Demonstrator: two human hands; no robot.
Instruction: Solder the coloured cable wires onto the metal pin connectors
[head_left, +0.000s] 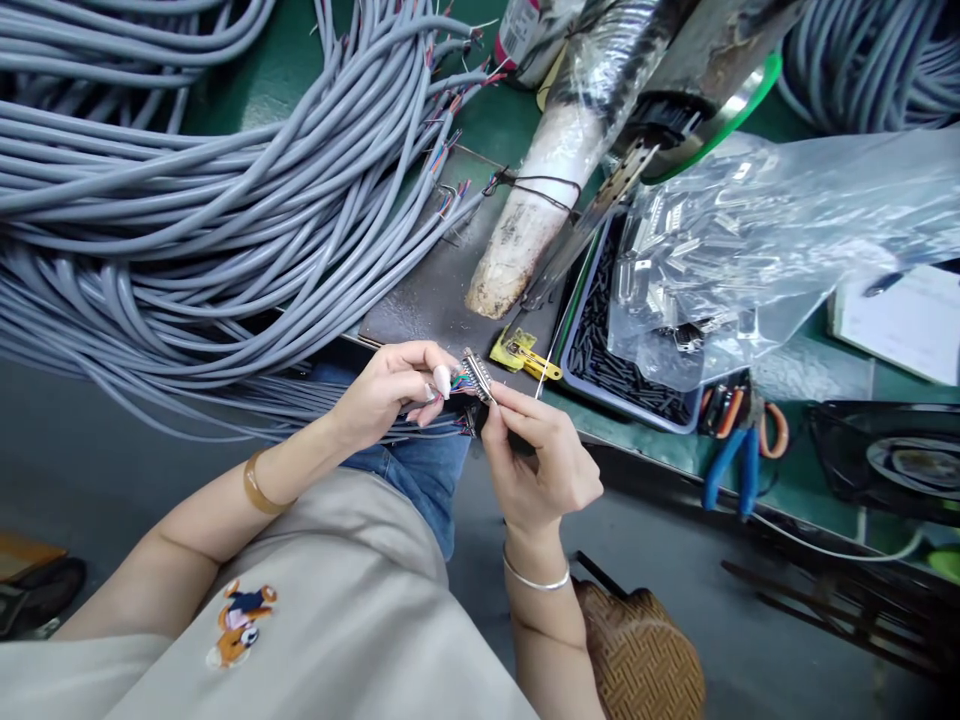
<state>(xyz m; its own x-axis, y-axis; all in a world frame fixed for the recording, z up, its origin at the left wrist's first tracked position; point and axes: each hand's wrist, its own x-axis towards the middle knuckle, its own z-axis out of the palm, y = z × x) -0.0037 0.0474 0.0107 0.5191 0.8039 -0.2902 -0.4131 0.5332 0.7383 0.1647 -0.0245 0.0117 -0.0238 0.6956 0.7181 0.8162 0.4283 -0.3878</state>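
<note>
In front of my body, just off the bench edge, my right hand pinches a metal multi-pin connector between thumb and fingertips. Thin coloured wires run into the connector's near side from the left. My left hand is closed around those wires close to the connector, its thumb and forefinger together. Below the hands, grey cables lie across my lap, and another connector end shows among them, partly hidden.
Bundled grey cables with stripped ends cover the bench's left. A fume hose hangs over a dark mat. Rightward are a yellow-handled tool, a tray of black sleeves, a bag of connectors and pliers.
</note>
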